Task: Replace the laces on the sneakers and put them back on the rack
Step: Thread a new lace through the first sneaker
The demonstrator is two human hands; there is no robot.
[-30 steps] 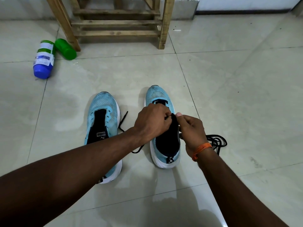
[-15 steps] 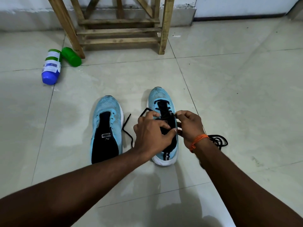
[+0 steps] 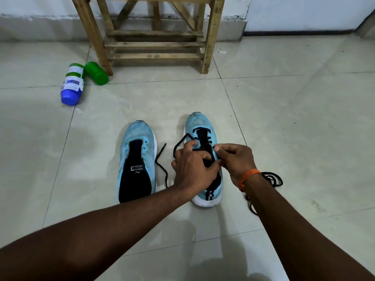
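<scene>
Both forearms reach forward, hands nearly touching. Left hand (image 3: 192,165): fingers curled, hooking the lace (image 3: 180,141). Right hand (image 3: 236,161): thumb and forefinger pinched, apparently on the same lace.

Floor (image 3: 294,128) layout. The left sneaker (image 3: 138,159) and right sneaker (image 3: 203,126) stand side by side, toes toward the rack (image 3: 156,45) behind them. The left hand (image 3: 192,169) and right hand (image 3: 235,161) meet over the right sneaker, each pinching its lace (image 3: 178,144), whose free end trails between the shoes. A coiled lace (image 3: 272,179) lies right of the right wrist. The near bottle (image 3: 72,84) and far bottle (image 3: 97,73) lie end to end, just beside the rack's left front leg.
</scene>
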